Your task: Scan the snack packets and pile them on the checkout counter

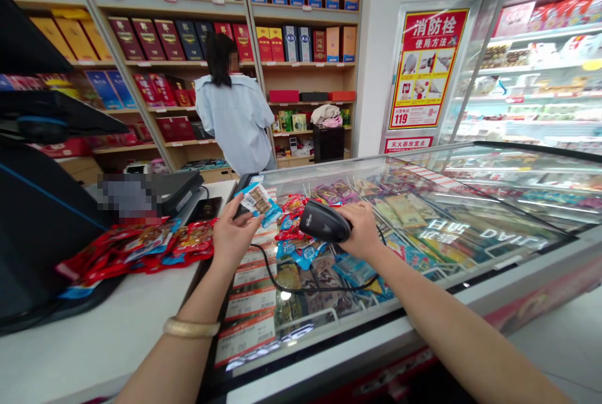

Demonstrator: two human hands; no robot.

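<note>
My left hand (pixel 235 231) holds a small blue and clear snack packet (pixel 261 202) between thumb and fingers, above the freezer's glass top. Just right of it, my right hand (pixel 361 228) is wrapped round a black handheld scanner (pixel 324 222), whose head points left towards the packet. A black cable (pixel 301 290) loops over the glass below the scanner. Red and blue snack packets (pixel 301 252) lie on the glass beneath and behind the scanner. Another pile of red and blue packets (pixel 145 247) rests on the white counter, left of my left hand.
A glass-topped freezer (pixel 470 294) spans the middle and right. At left, a white counter (pixel 155 310) carries a dark monitor stand (pixel 32 228) and a phone (pixel 205 208). A person in a light blue shirt (pixel 235 115) stands by the shelves, facing away.
</note>
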